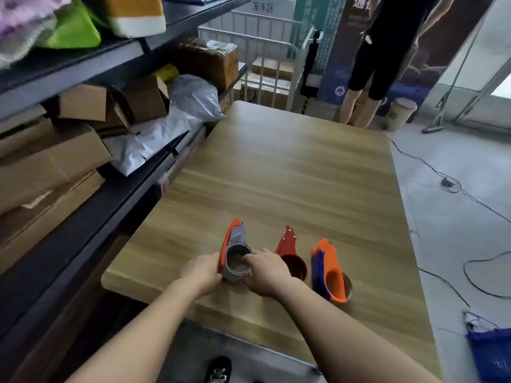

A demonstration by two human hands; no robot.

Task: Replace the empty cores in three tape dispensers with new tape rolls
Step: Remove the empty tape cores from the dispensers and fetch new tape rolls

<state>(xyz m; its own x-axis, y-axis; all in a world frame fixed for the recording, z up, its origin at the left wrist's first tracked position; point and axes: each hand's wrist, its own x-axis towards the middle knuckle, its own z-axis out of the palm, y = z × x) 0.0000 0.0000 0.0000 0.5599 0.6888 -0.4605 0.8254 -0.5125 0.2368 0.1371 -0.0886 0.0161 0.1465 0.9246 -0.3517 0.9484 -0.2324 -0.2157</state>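
Three tape dispensers lie in a row near the front edge of the wooden table [290, 167], and the job looks to be at its very start. Both hands are on the leftmost one, the orange-and-grey dispenser [235, 252]. The left hand [203, 273] is wrapped against its orange side, steadying it on the tabletop. The right hand [266, 272] comes in from the other side, its fingertips [249, 258] at the rim of the grey hub, apparently pinching or prying at the brown empty core [237, 263] seated inside — whether they have actually closed on the core I cannot tell.

The core is not out yet. Just beside the right hand lies the red dispenser [289, 251], with a dark round hub that seems to hold a spent core too. Next to it, at the right end of the row, is the orange-and-blue dispenser [329, 272], with a brownish ring showing at its base; neither is being touched.

No new tape rolls are visible on the table — where they are kept cannot be told. So, as I judge it, all three swaps are left to do, and the first core removal is the step in hand.
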